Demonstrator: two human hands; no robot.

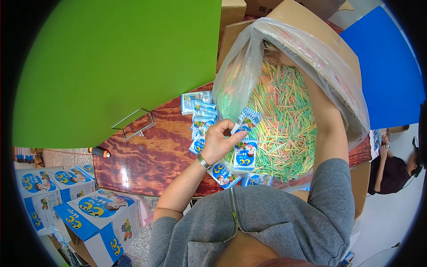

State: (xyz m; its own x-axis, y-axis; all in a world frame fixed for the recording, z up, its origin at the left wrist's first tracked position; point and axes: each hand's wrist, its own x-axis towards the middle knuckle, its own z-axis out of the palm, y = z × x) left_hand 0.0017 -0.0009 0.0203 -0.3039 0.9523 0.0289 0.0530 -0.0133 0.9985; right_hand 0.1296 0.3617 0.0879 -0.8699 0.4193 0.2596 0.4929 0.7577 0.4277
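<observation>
My left hand (218,141) pinches a small blue-and-white packet (247,119) between thumb and fingers, at the near left side of a large cardboard box (307,13). Inside the box's clear plastic liner (240,62) lies a heap of thin pastel sticks (284,115) in green, yellow and pink. My right arm stretches over the heap to the far end, where my right hand (287,58) is partly covered and its fingers are hard to make out. Another packet (246,155) rests just below my left hand. Several more packets (203,119) lie piled to its left.
A large green panel (124,66) covers the far left, and a blue panel (384,66) stands at right. On the reddish wooden table (147,164) is a bent wire frame (138,124). Printed cartons (106,207) sit lower left. Another person (393,173) is at far right.
</observation>
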